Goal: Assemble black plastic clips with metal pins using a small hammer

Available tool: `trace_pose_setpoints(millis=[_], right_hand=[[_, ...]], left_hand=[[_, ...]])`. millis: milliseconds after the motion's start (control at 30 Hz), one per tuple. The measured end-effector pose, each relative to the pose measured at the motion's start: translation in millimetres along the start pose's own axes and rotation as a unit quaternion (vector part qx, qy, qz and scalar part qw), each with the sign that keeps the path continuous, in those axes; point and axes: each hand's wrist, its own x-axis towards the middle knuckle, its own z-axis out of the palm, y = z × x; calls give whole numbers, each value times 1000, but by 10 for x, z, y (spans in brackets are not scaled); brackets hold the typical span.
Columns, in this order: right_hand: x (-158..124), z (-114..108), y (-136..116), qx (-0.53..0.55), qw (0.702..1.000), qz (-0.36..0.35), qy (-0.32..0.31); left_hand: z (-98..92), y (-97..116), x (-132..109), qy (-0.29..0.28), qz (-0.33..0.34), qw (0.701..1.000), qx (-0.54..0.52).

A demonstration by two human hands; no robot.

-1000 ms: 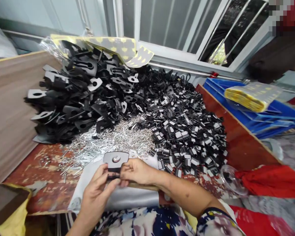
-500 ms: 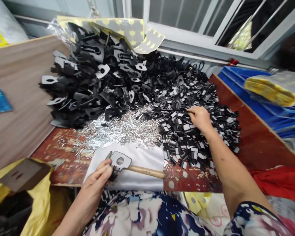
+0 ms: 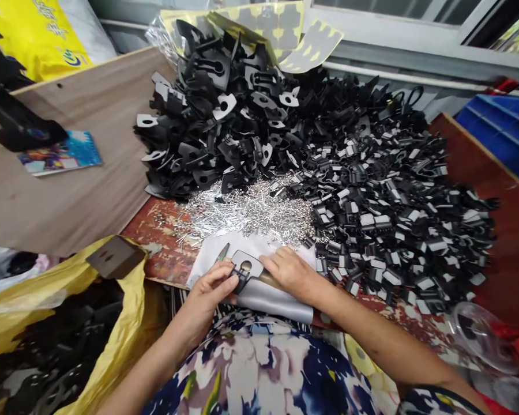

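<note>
My left hand (image 3: 211, 288) pinches a black flat plate with a round hole (image 3: 244, 266) and holds it on a white cloth (image 3: 259, 291) at the table's near edge. My right hand (image 3: 288, 271) rests just right of the plate with its fingers curled, over a wooden handle (image 3: 266, 278) that lies on the cloth. What the right fingers hold is hidden. Behind the cloth lies a heap of small silver pins (image 3: 251, 210). A pile of small black clips (image 3: 384, 202) spreads to the right, and larger black plates (image 3: 216, 127) are heaped at the back left.
A yellow bag (image 3: 47, 340) with black parts stands at the near left, a dark block (image 3: 115, 256) on its rim. A wooden board (image 3: 69, 173) with a colourful booklet (image 3: 60, 153) lies to the left. A blue bin (image 3: 501, 127) is at the right, clear plastic (image 3: 480, 340) near right.
My right hand came back from the clip pile to the plate on the cloth. My left hand kept its hold on the plate. The view swung down and to the left.
</note>
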Motion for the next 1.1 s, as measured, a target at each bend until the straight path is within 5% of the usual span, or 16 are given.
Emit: trace_pose_setpoints(millis=[100,233,367,567,900,1100], right_hand=[[-32,111,81,106,990,81,43],[16,-113,141,246,931,222,151],[159,-301,-95,291,914,213,186],[240,-248,-371,260,920,191,224],[198,-201,-544,297,916,159,216],[118,-157,-562,486,843,206,101]], left_hand=[[-66,26,-31,18,24,1000,-1],[-39,54,-38,-23,26,999,-6],[159,128,-3,-86,17,996,-25],[364,211,34,-103,25,991,-87],[281,146,-3,-104,69,990,-60],[130,185,3,-58,99,992,52]])
